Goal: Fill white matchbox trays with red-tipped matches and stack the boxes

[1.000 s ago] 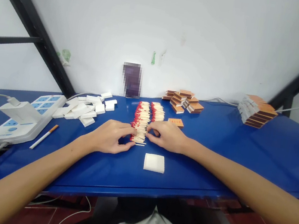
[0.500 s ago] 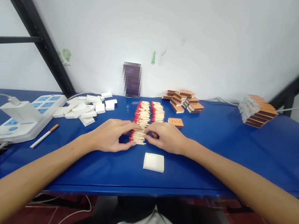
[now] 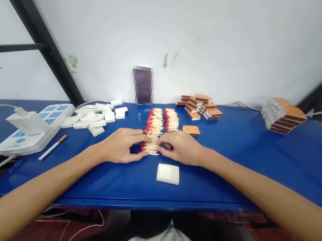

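Red-tipped matches lie in two rows on the blue table, a longer left row (image 3: 155, 121) and a shorter right row (image 3: 172, 119). My left hand (image 3: 125, 145) is at the near left end of the longer row, thumb and fingers pinched around the red-headed side of some matches. From the right, my right hand (image 3: 179, 146) touches the stick ends of the same matches with curled fingers. Just in front of the hands is a white tray (image 3: 168, 174). An orange matchbox (image 3: 191, 130) sits beyond my right hand.
White trays (image 3: 88, 117) are heaped at the left, beside a power strip (image 3: 37, 129) and a cigarette (image 3: 52, 147). Matchboxes are piled (image 3: 200, 106) at the wall and stacked (image 3: 284, 116) at the right. A pixelated dark object (image 3: 143, 86) leans on the wall.
The view has shifted slightly, so everything sits a little further right. Both hands stay at the near matches, with hardly any visible movement against them.
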Demonstrator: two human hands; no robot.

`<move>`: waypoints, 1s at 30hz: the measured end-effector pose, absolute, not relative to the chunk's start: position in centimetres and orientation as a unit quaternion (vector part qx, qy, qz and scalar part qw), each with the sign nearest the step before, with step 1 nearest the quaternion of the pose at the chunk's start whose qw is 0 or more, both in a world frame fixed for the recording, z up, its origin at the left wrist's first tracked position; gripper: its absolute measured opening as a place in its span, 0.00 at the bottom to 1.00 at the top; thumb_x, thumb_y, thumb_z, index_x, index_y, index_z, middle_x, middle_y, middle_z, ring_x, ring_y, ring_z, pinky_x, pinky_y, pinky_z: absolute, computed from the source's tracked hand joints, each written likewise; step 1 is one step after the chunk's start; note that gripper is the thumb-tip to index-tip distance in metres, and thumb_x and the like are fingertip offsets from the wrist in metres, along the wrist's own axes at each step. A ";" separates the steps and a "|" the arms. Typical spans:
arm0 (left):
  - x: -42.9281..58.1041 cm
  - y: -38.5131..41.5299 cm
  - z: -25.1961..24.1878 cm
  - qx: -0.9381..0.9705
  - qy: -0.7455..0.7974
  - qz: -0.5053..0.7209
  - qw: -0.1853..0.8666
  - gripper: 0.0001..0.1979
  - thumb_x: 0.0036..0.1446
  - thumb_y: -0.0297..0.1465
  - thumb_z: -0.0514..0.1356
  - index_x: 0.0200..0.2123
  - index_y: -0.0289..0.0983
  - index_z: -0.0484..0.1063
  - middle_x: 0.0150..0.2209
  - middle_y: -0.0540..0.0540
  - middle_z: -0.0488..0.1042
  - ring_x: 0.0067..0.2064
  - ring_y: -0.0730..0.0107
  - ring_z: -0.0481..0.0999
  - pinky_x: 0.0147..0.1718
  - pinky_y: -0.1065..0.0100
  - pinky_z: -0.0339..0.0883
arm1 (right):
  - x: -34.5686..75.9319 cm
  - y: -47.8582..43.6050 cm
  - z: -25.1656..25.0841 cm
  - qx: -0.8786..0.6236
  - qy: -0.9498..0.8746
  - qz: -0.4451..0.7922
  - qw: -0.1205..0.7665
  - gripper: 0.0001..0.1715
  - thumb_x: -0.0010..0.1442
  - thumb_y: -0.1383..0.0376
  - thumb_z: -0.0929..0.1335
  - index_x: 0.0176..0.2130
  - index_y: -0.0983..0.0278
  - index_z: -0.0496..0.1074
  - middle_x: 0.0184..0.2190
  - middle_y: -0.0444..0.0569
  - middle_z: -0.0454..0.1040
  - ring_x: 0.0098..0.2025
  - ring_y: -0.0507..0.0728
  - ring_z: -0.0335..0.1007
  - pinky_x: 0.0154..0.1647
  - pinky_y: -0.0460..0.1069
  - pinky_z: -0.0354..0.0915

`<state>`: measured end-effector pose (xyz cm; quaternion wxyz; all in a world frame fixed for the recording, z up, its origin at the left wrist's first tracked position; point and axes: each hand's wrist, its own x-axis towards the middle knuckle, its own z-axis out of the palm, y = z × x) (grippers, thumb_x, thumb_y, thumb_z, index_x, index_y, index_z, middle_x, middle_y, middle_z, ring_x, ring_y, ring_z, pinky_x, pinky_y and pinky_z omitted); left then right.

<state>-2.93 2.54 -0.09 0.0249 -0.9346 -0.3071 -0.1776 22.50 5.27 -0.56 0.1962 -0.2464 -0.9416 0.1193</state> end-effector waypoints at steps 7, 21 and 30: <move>-3.0 2.6 -0.2 -0.937 -0.290 -0.189 0.044 0.10 0.64 0.36 0.59 0.42 0.36 0.75 0.31 0.48 0.75 0.30 0.70 0.73 0.32 0.69 0.65 | 22.5 5.6 -0.7 -0.273 -0.934 0.126 0.191 0.08 0.64 0.64 0.68 0.37 0.65 0.76 0.25 0.42 0.71 0.27 0.49 0.60 0.30 0.46 0.49; -2.7 2.4 0.3 -0.941 -0.277 -0.194 0.013 0.07 0.62 0.29 0.56 0.36 0.37 0.76 0.27 0.51 0.74 0.29 0.72 0.72 0.35 0.67 0.63 | 22.8 5.4 -0.2 -0.223 -0.945 0.161 0.177 0.07 0.63 0.64 0.68 0.39 0.64 0.77 0.26 0.42 0.71 0.27 0.50 0.63 0.30 0.46 0.53; -2.6 2.3 0.3 -0.941 -0.278 -0.191 -0.007 0.06 0.61 0.30 0.58 0.36 0.37 0.76 0.26 0.51 0.73 0.28 0.73 0.70 0.34 0.68 0.62 | 22.7 5.2 -0.1 -0.215 -0.946 0.164 0.176 0.06 0.62 0.65 0.69 0.38 0.65 0.77 0.25 0.41 0.69 0.27 0.49 0.62 0.29 0.46 0.52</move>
